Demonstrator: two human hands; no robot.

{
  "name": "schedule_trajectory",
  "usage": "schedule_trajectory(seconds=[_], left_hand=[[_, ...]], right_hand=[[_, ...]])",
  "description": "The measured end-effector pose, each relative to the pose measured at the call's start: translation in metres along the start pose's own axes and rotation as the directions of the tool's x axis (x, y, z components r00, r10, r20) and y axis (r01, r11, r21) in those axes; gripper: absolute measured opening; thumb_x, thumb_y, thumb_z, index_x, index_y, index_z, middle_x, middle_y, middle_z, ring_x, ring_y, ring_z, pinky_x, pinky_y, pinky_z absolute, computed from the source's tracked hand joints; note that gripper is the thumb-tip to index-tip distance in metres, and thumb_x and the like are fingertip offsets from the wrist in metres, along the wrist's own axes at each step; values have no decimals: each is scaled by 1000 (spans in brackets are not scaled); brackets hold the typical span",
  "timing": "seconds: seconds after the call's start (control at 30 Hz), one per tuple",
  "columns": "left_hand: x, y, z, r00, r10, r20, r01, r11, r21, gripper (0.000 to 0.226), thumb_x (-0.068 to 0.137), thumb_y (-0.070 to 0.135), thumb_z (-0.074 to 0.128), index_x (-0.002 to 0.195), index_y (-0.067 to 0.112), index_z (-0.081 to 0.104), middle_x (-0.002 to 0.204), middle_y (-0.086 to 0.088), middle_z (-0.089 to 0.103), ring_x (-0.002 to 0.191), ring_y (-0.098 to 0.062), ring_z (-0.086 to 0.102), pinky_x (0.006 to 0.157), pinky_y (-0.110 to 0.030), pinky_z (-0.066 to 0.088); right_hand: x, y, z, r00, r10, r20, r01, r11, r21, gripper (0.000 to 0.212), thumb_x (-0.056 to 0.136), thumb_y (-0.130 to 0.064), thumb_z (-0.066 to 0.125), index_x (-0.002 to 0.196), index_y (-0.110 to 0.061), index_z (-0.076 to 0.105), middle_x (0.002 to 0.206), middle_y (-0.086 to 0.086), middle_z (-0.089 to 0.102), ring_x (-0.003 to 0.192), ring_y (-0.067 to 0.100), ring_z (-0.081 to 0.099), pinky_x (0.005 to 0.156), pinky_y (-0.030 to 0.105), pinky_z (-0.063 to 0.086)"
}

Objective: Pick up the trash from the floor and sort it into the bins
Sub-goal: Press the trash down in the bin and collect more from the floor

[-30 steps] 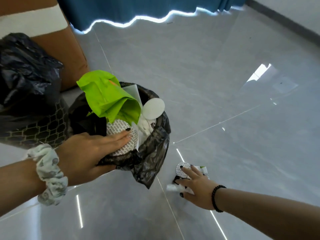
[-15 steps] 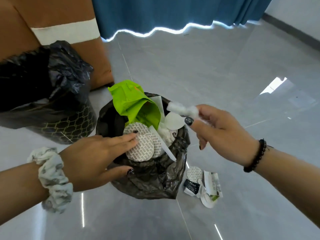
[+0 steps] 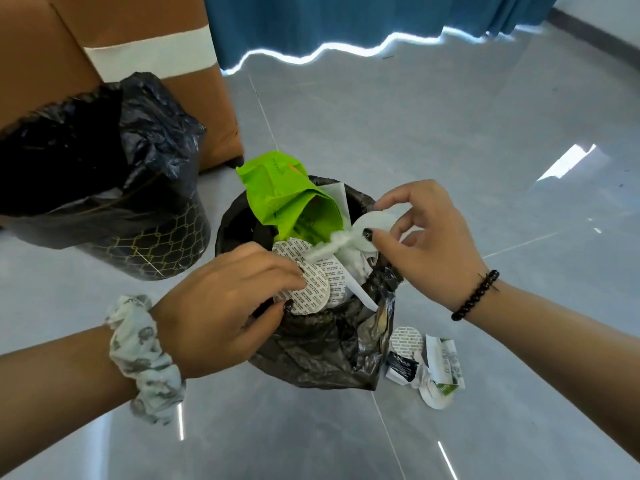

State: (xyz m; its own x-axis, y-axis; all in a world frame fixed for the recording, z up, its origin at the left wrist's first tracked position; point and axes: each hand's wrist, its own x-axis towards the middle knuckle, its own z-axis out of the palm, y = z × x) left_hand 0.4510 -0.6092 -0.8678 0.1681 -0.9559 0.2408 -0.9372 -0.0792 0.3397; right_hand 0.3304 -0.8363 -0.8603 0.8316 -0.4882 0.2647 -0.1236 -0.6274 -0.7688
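The right hand [image 3: 424, 233] has carried the cotton wad [image 3: 334, 242] from the floor into the bin [image 3: 332, 344]

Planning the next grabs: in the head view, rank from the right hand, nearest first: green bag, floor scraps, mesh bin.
1. Green bag, in the near bin, just left of the right hand.
2. Floor scraps, below the hand, beside that bin.
3. Mesh bin, far left.

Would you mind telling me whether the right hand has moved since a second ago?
Yes: the right hand rose from the floor litter to the near black-lined bin.
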Motion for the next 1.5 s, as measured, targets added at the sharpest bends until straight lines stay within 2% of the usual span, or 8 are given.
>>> schedule_trajectory(seconds=[0.2,0.37,0.47,0.73,0.87,1.13,1.3,1.5], left_hand=[[4,9,14,990,62,123,-67,997,36,38,88,27,50,125,21,56,130,6,53,122,-14,48,99,-35,40],[12,12,22,986,104,133,-115,990,77,42,86,24,54,128,23,51,134,6,49,124,-14,45,103,-31,35],[14,12,23,986,99,133,-106,993,48,41,87,25,53,127,22,53,133,5,50,124,-14,46,103,-31,36],[10,11,26,986,77,146,-74,997,-30,40,89,29,48,127,20,56,133,6,51,124,-13,47,101,-32,38],[10,11,23,994,61,91,-53,995,-88,36,89,28,49,124,20,56,129,7,54,122,-13,49,98,-35,41],[13,4,17,969,-248,6,232,899,-372,43,82,43,48,124,32,51,118,20,58,114,0,53,94,-23,44],[26,3,6,951,-308,-29,229,766,-600,48,79,43,55,126,36,46,115,15,63,106,-13,62,84,-30,53],[29,-1,1,932,-340,-126,238,835,-496,31,77,48,59,106,36,62,94,14,67,85,-8,66,73,-23,54]], right_hand=[[-13,71,-21,968,240,-76,-250,951,-181,24,83,-19,69,102,-26,56,110,-10,49,75,6,59,72,21,48],[-77,148,2,558,820,130,-629,520,-578,66,78,-45,71,127,-12,44,130,11,42,101,25,53,84,30,45],[-120,168,17,473,878,77,-676,417,-608,79,69,-52,75,125,-10,40,127,12,39,107,29,53,86,34,49],[-130,172,22,564,823,61,-729,532,-431,54,84,-19,63,133,-14,39,129,11,50,113,28,53,86,28,42],[-101,145,7,663,748,-12,-734,647,-206,41,84,-14,66,123,-14,53,98,2,61,89,22,58,78,27,44],[-5,10,-46,966,256,-17,-226,878,423,23,77,-2,73,84,-23,68,73,-7,73,70,6,66,68,18,52],[1,-31,-10,945,107,309,-221,905,362,20,75,-2,73,86,-18,68,81,-4,73,72,7,67,62,14,53],[-10,-18,30,937,40,346,-152,941,302,14,75,-7,78,85,-14,72,79,-3,72,70,5,65,73,25,57]])
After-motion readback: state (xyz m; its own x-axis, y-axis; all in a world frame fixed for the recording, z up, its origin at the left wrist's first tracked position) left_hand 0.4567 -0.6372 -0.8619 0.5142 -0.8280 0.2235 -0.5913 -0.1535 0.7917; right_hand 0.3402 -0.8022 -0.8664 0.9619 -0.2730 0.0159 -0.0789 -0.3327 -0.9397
